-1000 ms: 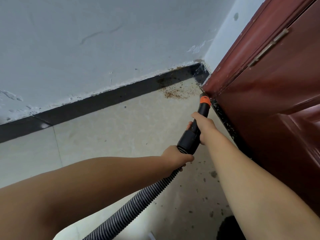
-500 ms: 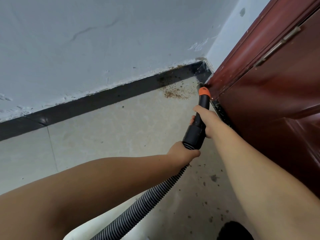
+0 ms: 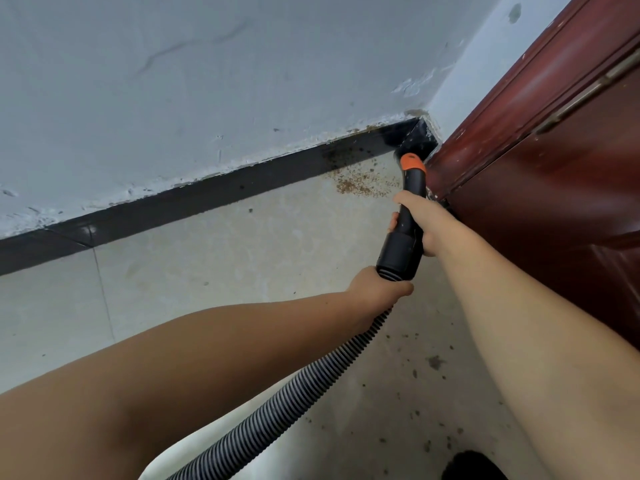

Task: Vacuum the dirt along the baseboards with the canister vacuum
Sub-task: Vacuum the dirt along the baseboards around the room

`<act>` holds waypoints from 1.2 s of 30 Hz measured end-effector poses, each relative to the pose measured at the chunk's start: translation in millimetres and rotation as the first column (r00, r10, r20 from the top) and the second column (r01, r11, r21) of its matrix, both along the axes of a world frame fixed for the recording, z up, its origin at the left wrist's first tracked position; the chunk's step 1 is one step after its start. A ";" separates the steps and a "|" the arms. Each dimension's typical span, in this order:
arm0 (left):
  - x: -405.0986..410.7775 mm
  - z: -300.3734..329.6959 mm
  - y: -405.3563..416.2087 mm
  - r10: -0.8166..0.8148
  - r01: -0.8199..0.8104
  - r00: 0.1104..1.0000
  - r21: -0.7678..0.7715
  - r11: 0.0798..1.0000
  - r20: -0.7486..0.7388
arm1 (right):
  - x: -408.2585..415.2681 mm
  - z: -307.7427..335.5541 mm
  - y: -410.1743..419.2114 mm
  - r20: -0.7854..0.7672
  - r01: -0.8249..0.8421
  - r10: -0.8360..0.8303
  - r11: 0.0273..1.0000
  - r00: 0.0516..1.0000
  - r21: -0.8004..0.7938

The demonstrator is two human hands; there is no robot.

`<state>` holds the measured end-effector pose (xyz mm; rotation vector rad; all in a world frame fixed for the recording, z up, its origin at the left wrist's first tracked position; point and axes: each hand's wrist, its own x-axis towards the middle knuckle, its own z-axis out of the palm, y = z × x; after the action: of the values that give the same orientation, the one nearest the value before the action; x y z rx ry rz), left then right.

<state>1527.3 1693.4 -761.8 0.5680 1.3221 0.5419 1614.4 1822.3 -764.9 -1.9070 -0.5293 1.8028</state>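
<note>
I have pushed the nozzle (image 3: pixel 412 164) forward along the door frame (image 3: pixel 502 133); its orange tip now sits in the corner against the baseboard (image 3: pixel 207 202). My right hand (image 3: pixel 420 223) grips the nozzle, my left hand (image 3: pixel 377 289) grips the hose (image 3: pixel 277 407). Brown dirt (image 3: pixel 360 185) just left comes next.

Black orange-collared nozzle (image 3: pixel 408 188) (ribbed hose (image 3: pixel 277 403) trailing) at baseboard (image 3: pixel 207 199) corner.
</note>
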 end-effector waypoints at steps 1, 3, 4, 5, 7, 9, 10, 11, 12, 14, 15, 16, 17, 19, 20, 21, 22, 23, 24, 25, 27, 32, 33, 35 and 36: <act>1.0 0.9 -1.2 -0.012 0.012 1.000 -0.005 1.000 0.003 | 2.2 0.5 -1.7 -0.001 -0.001 0.001 1.000 1.000 -0.001; 4.6 3.0 -6.7 -0.048 0.048 0.999 -0.022 0.999 0.019 | 8.9 0.6 -9.8 0.000 0.006 -0.006 1.000 1.000 -0.003; 7.0 4.2 -11.3 -0.070 0.071 0.997 -0.033 0.997 0.030 | 13.1 0.3 -16.1 0.004 0.011 -0.011 1.000 1.000 -0.002; 9.8 5.2 -17.1 -0.096 0.098 0.994 -0.046 0.994 0.041 | 18.0 -0.6 -23.7 0.008 0.016 -0.016 1.000 1.000 0.000; 16.4 6.0 -31.4 -0.152 0.155 0.987 -0.072 0.985 0.056 | 28.3 -2.7 -41.7 0.011 0.025 -0.025 1.000 1.000 0.001; 21.9 6.7 -45.3 -0.186 0.192 0.981 -0.093 0.977 0.062 | 35.3 -3.1 -57.6 0.006 0.024 -0.024 1.000 1.000 -0.015; 23.5 7.2 -50.5 -0.188 0.193 0.980 -0.097 0.976 0.061 | 35.9 -2.4 -63.0 -0.001 0.021 -0.021 0.999 1.000 -0.024; 23.9 7.9 -54.0 -0.179 0.184 0.982 -0.100 0.978 0.059 | 34.9 -1.0 -65.9 -0.008 0.014 -0.014 0.999 1.000 -0.030; 23.4 8.5 -56.2 -0.161 0.166 0.985 -0.104 0.981 0.057 | 31.7 0.9 -67.1 -0.012 0.003 -0.003 0.999 1.000 -0.032; 20.3 8.8 -59.3 -0.110 0.116 0.992 -0.115 0.987 0.053 | 20.5 4.9 -67.5 -0.006 -0.038 0.038 0.999 0.999 -0.035; 18.6 8.7 -61.5 -0.087 0.093 0.995 -0.125 0.988 0.052 | 14.5 6.5 -68.1 -0.003 -0.065 0.065 0.997 0.998 -0.038; 16.8 8.9 -64.6 -0.068 0.074 0.996 -0.133 0.988 0.049 | 8.8 7.5 -69.8 -0.005 -0.093 0.093 0.995 0.996 -0.041; 15.4 9.4 -68.3 -0.052 0.057 0.998 -0.141 0.988 0.042 | 3.9 8.1 -72.1 -0.008 -0.122 0.121 0.992 0.993 -0.044; 13.4 10.1 -76.9 -0.025 0.028 0.999 -0.152 0.988 0.021 | -4.2 8.6 -77.3 -0.010 -0.182 0.182 0.982 0.983 -0.049; 13.1 10.5 -81.4 -0.015 0.017 1.000 -0.156 0.988 0.013 | -7.4 8.4 -79.8 -0.007 -0.211 0.211 0.976 0.978 -0.049; 12.6 10.9 -85.2 -0.006 0.007 1.000 -0.157 0.988 0.008 | -9.9 8.2 -81.6 -0.002 -0.237 0.237 0.971 0.972 -0.043; 12.1 11.2 -88.2 0.005 -0.004 1.000 -0.155 0.988 0.003 | -12.6 8.0 -83.0 0.000 -0.258 0.258 0.965 0.966 -0.036; 11.0 11.3 -89.7 0.016 -0.016 1.000 -0.152 0.988 -0.003 | -15.2 8.1 -83.4 0.001 -0.271 0.272 0.962 0.962 -0.031; 9.0 11.8 -89.5 0.026 -0.027 1.000 -0.147 0.989 -0.013 | -18.3 8.7 -83.0 0.001 -0.273 0.273 0.962 0.962 -0.031; 6.4 12.1 -87.7 0.035 -0.039 0.999 -0.140 0.989 -0.026 | -20.6 9.5 -81.6 0.002 -0.261 0.261 0.965 0.965 -0.033; 0.2 12.2 -80.3 0.044 -0.049 0.998 -0.123 0.991 -0.036 | -23.9 10.1 -76.3 0.013 -0.199 0.200 0.979 0.980 -0.037; -6.9 15.1 -55.7 0.010 -0.011 1.000 -0.091 0.996 -0.019 | -17.3 9.7 -57.6 0.092 -0.027 0.028 1.000 0.995 -0.010; -5.9 16.2 -50.6 0.008 -0.010 1.000 -0.087 0.996 -0.018 | -14.4 9.7 -53.3 0.110 -0.019 0.018 1.000 0.994 0.001; -3.1 18.1 -40.7 0.019 -0.019 1.000 -0.076 0.997 -0.008 | -10.2 11.3 -44.0 0.108 -0.008 0.007 1.000 0.994 0.008; -1.3 19.0 -37.0 0.025 -0.025 1.000 -0.073 0.997 -0.003 | -9.0 12.4 -39.8 0.093 -0.009 0.009 1.000 0.996 0.004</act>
<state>1526.0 1656.4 -742.8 0.4926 1.3469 0.5117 1605.5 1782.6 -752.6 -1.9961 -0.5736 1.7233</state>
